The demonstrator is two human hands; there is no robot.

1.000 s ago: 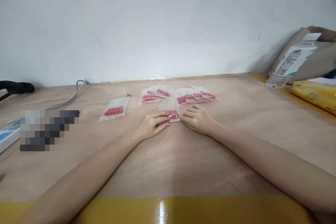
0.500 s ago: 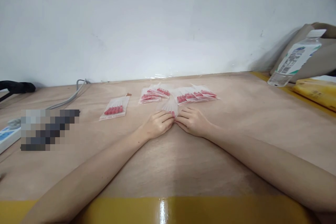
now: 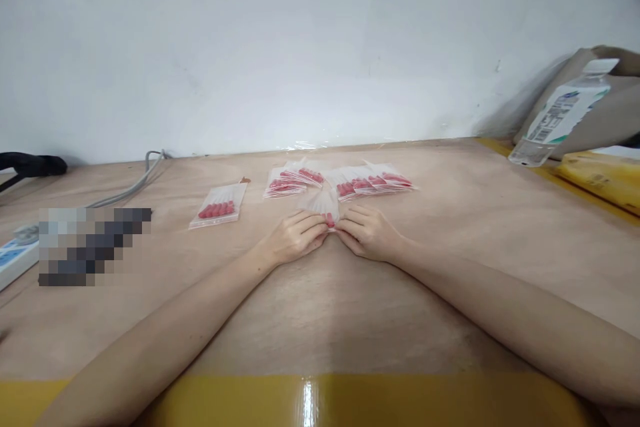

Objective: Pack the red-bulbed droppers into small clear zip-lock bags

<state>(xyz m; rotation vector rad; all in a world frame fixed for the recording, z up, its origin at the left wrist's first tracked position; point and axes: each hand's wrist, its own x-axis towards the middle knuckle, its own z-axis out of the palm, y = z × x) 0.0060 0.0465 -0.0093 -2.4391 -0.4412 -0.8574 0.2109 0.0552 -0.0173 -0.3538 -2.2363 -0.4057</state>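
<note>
Between my two hands lies a small clear zip bag [image 3: 321,201] with red pieces inside, its near edge toward me. My left hand [image 3: 299,236] is closed, thumb and fingers pinching that edge on the left. On the right, my right hand [image 3: 369,232] pinches the same edge, fingers curled. The fingers cover part of the red contents. Just beyond are two overlapping groups of similar filled bags, a left group [image 3: 293,177] and a right group [image 3: 375,181]. A single filled bag [image 3: 217,205] lies flat off to the left, its red pieces in a row.
A power strip [image 3: 20,260] and a grey cable [image 3: 127,195] lie at the left, beside a blurred-out dark object [image 3: 95,247]. At the far right a plastic bottle [image 3: 563,113] leans on a brown bag [image 3: 620,107], near a yellow packet [image 3: 605,177]. A white wall rises behind.
My left hand has slid slightly left along the bag's edge, so the gap between the hands is a little wider and more of the red pieces shows. Both hands keep their pinch.
</note>
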